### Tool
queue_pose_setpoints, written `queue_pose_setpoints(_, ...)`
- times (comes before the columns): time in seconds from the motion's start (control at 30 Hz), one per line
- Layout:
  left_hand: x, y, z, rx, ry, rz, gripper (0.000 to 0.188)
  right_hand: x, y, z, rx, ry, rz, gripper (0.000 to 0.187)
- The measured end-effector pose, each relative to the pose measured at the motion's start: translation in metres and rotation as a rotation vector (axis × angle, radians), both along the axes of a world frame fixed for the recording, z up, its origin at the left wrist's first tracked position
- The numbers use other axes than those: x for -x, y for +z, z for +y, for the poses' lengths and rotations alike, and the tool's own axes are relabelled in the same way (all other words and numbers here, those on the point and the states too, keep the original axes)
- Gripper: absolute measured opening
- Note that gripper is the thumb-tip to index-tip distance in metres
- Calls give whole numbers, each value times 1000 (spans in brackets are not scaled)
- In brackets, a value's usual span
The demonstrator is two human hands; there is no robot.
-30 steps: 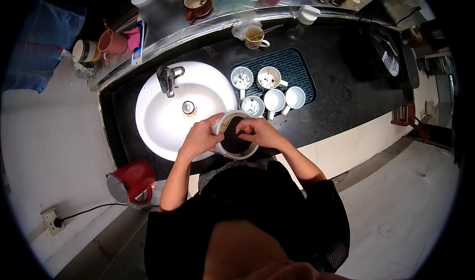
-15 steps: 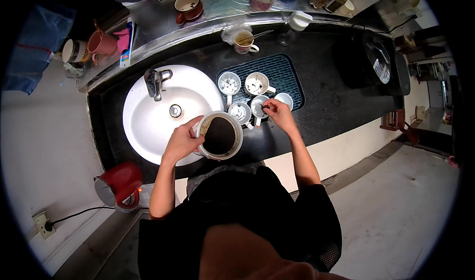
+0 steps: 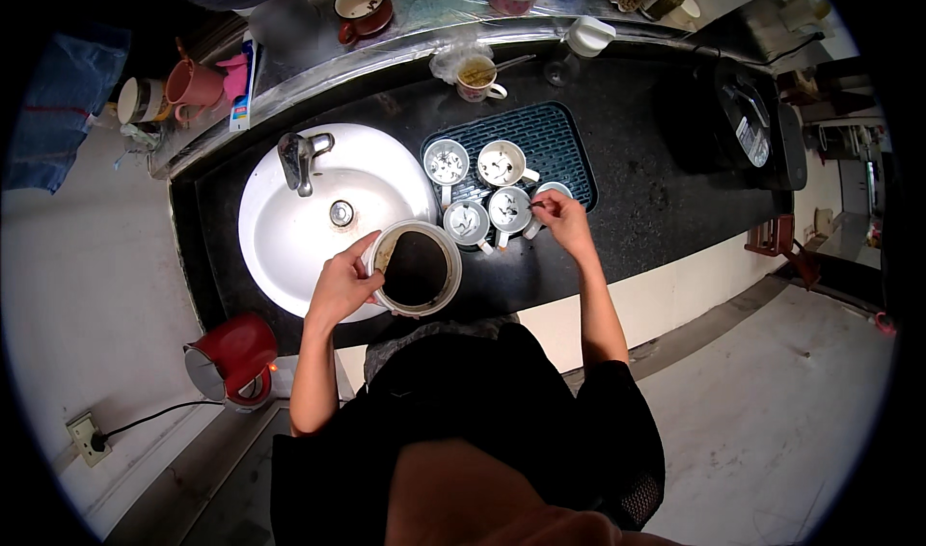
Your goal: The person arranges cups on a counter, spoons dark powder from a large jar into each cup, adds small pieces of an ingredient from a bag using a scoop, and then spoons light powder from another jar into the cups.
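Note:
My left hand grips a round whitish tub by its left rim, tilted over the counter's front edge. Dark loose tea leaves fill much of its inside. The fingers of my right hand pinch a few dark leaves just above the rightmost white mug, which the hand partly covers. Beside it, a second mug has dark leaves on its bottom. More white mugs with dark bits inside stand on a dark green ridged drying tray.
Left of the tray is a white sink with a metal faucet. A patterned mug and a white-lidded bottle stand behind. A black appliance sits at right, a red kettle at lower left.
My right hand has moved right, from the middle front mug to the rightmost one. The tub in my left hand has shifted slightly left and toward me.

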State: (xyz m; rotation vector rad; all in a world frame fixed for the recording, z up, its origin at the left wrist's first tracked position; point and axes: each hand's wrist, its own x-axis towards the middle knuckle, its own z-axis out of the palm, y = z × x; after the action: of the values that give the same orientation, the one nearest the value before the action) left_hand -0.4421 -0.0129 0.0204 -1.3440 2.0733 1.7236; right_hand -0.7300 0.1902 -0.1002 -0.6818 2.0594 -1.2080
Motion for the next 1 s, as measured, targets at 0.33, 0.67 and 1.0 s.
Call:
queue_pose_setpoints(0.33, 7, 11, 6, 16, 19, -29, 57, 21, -7, 19, -156, 60, 490, 16)
queue_pose_setpoints(0.67, 1, 7, 22, -8, 142, -11, 58, 10, 35, 5, 54, 143, -103, 13)
queue_pose_setpoints(1.0, -23, 17, 42, -40, 111, 32, 59, -165, 65, -72, 45, 1168, 713, 21)
